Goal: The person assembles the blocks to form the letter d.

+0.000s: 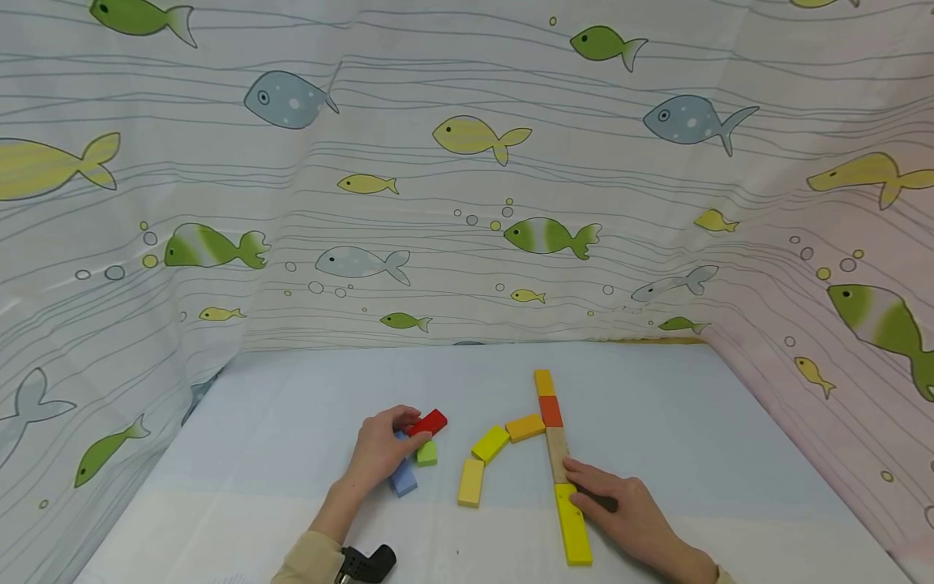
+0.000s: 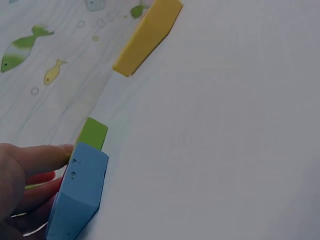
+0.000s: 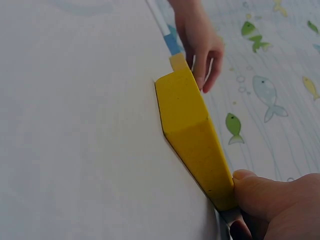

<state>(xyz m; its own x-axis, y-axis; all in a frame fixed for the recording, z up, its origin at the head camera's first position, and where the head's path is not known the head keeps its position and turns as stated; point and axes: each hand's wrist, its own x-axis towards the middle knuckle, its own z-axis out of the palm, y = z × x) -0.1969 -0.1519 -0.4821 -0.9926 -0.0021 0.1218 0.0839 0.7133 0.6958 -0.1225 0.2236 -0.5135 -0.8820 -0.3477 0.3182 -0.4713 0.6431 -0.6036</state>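
My left hand (image 1: 380, 451) pinches a red block (image 1: 429, 423) between thumb and fingers. Right below it are a small green block (image 1: 426, 453) and a blue block (image 1: 403, 478); in the left wrist view the thumb lies beside the green block (image 2: 93, 133) and blue block (image 2: 82, 175). My right hand (image 1: 633, 511) rests at the right side of a straight row, its fingertips on the plain wooden block (image 1: 557, 450) and the long yellow block (image 1: 573, 531). In the right wrist view the thumb touches the yellow block (image 3: 192, 145) near its end.
Farther up the row lie a red-orange block (image 1: 550, 411) and an orange-yellow block (image 1: 543, 382). An orange block (image 1: 525, 427), a yellow block (image 1: 490, 443) and a pale yellow block (image 1: 471, 483) curve off leftward. A fish-patterned sheet (image 1: 438, 227) surrounds the white table (image 1: 292, 405).
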